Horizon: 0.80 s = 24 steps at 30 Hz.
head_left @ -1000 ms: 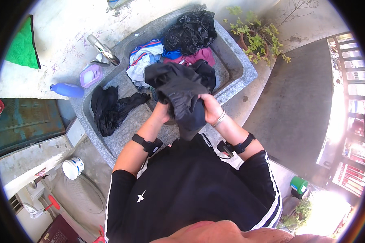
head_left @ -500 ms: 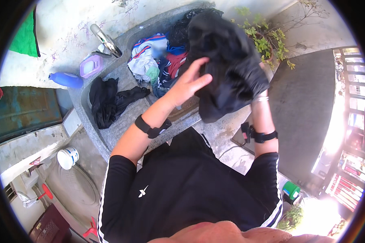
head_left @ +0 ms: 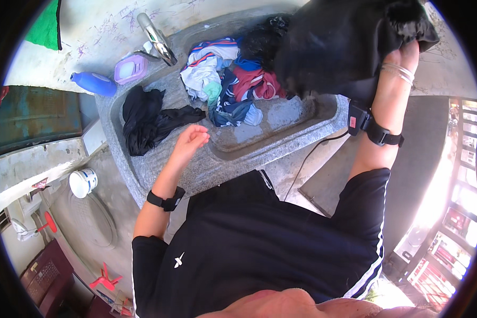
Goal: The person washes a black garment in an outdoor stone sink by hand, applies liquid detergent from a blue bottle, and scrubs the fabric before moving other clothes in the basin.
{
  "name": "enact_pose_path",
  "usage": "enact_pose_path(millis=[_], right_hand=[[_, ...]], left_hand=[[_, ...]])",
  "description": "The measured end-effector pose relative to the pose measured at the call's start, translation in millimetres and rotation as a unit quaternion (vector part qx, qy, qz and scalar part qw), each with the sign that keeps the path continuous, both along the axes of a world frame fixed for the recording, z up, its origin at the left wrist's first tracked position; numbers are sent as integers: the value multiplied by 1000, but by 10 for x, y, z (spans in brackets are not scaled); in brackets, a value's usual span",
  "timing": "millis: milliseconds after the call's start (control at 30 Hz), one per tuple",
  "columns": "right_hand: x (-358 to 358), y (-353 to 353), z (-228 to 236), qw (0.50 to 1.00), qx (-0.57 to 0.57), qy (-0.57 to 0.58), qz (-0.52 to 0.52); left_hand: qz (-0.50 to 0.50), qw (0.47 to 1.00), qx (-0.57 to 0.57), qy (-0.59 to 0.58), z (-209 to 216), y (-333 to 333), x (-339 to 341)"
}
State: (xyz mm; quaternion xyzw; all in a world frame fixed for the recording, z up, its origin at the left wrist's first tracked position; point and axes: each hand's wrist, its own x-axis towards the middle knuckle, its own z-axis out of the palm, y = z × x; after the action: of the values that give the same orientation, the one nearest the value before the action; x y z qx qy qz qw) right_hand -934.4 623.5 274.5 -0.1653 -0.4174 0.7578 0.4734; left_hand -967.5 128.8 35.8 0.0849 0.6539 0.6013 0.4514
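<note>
A large black garment (head_left: pixel 334 50) with a gathered edge hangs from my right hand (head_left: pixel 409 50), raised at the upper right; my fingers are mostly hidden in its folds. It covers the far right part of the grey stone sink (head_left: pixel 238 167). My left hand (head_left: pixel 192 143) is over the sink's near left part, fingers curled together and holding nothing. Just beyond it lies a crumpled black cloth (head_left: pixel 146 119). In the sink basin is a heap of clothes: a white striped garment (head_left: pixel 201 79), a red one (head_left: pixel 257 82) and a dark blue one (head_left: pixel 228 103).
A metal faucet (head_left: pixel 156 40) rises at the sink's back edge. Left of it are a lilac soap dish (head_left: pixel 131 69) and a blue bottle (head_left: pixel 94 84). Dark crumpled material (head_left: pixel 262 42) lies behind the heap. A white bucket (head_left: pixel 83 183) stands at lower left.
My right hand has lifted the black garment up and to the right. My left hand has moved away from it, back and left, and its fingers have curled in.
</note>
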Motion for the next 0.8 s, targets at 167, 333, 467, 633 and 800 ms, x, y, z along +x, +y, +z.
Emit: enact_pose_path(millis=[167, 333, 467, 633, 800], right_hand=[[-509, 46, -202, 987, 32, -119, -105], [-757, -364, -946, 888, 231, -396, 22], [-409, -507, -2104, 716, 417, -560, 3], [1, -924, -3485, 350, 552, -620, 434], [-332, -1225, -3702, 298, 479, -792, 232]], left_hand=[[9, 1000, -22, -9, -3, -60, 71], [8, 999, -31, -25, 7, -24, 153], [22, 999, -28, -18, -59, -128, 233], [30, 998, -52, -17, -117, -177, 269], [32, 997, -66, 18, -134, -179, 407]])
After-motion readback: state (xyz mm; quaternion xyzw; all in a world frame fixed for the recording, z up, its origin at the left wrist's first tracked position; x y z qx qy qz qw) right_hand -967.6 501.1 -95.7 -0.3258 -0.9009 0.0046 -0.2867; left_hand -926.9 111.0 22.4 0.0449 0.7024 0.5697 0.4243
